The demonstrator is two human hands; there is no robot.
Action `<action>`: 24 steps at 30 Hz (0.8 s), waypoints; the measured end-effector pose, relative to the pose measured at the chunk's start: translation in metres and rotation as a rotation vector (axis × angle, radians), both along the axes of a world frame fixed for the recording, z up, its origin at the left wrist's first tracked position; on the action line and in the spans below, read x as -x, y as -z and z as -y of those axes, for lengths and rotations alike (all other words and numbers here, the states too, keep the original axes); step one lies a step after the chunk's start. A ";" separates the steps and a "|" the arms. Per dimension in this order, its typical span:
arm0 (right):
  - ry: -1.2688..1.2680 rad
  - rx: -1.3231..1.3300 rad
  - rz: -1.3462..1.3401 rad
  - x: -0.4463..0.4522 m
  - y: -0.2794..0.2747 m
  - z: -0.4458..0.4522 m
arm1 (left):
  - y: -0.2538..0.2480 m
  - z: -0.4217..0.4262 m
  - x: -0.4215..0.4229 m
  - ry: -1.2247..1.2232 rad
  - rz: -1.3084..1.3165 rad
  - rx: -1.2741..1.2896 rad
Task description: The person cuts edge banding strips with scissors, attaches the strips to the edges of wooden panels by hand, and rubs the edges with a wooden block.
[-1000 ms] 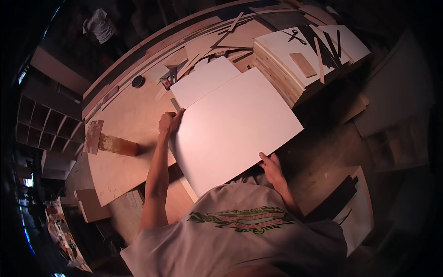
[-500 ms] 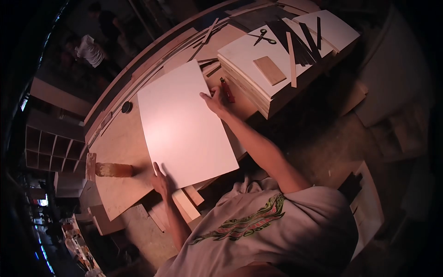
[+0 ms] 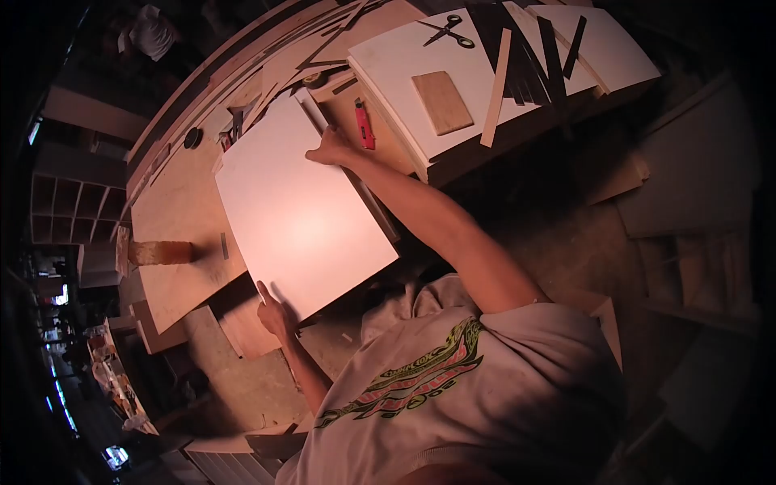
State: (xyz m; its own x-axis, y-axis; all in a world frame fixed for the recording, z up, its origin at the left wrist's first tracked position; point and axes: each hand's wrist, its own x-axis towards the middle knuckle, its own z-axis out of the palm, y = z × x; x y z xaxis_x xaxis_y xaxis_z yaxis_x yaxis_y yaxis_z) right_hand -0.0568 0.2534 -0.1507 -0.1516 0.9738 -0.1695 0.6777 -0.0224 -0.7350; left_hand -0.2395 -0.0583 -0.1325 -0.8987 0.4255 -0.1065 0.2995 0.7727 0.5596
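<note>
A large white rectangular panel (image 3: 299,210) lies tilted across the view over the workbench (image 3: 174,214). My left hand (image 3: 275,317) grips its near left edge, with a finger along the side. On the far right edge is my right hand (image 3: 330,149), thumb on the white face and the other fingers curled at the edge, partly hidden. Another board edge (image 3: 380,212) shows along the panel's right side. Close to my right hand lies a red utility knife (image 3: 364,125).
A stack of white boards (image 3: 388,56) at the right bears scissors (image 3: 449,32), a small wood block (image 3: 441,103) and dark strips (image 3: 517,61). An amber bottle (image 3: 166,253) and black round object (image 3: 193,138) are left. Another person (image 3: 151,34) is in the background.
The view has shifted. The panel has turned slightly in both my hands, and its right edge now sits farther from the utility knife. Light strips below its near edge no longer show.
</note>
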 end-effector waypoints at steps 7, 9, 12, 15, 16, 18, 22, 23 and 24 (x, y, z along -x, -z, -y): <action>0.031 -0.813 -0.107 -0.026 -0.069 0.004 | -0.001 0.009 0.028 0.204 0.082 0.072; 0.075 -0.885 -0.486 -0.066 -0.139 0.036 | 0.009 0.007 0.037 0.232 0.013 0.091; 0.319 -0.921 -0.467 -0.165 -0.162 0.081 | -0.005 0.016 0.038 0.239 -0.168 0.159; 0.705 -0.672 -0.068 -0.255 -0.140 0.115 | -0.052 0.011 0.033 0.192 -0.398 0.124; 0.734 -0.530 0.059 -0.276 -0.119 0.118 | -0.063 0.007 0.038 0.187 -0.395 0.110; 0.747 -0.377 0.200 -0.286 -0.107 0.119 | -0.073 -0.004 0.030 0.237 -0.383 0.071; 0.621 -0.079 -0.445 -0.282 -0.089 0.126 | -0.084 -0.082 -0.066 0.652 -0.251 -0.399; 0.583 -0.150 -0.597 -0.286 -0.081 0.123 | -0.089 -0.104 -0.110 0.852 -0.134 -0.534; 0.587 -0.159 -0.599 -0.290 -0.078 0.122 | -0.094 -0.127 -0.154 1.045 0.012 -0.641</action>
State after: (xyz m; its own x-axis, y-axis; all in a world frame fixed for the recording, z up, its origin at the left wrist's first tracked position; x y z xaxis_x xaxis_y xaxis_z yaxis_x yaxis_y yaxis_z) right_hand 0.2331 0.1310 -0.0727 0.3644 0.9281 -0.0767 0.0844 -0.1150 -0.9898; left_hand -0.0860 0.0683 -0.0383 -0.0937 0.9196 0.3814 0.6026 -0.2526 0.7570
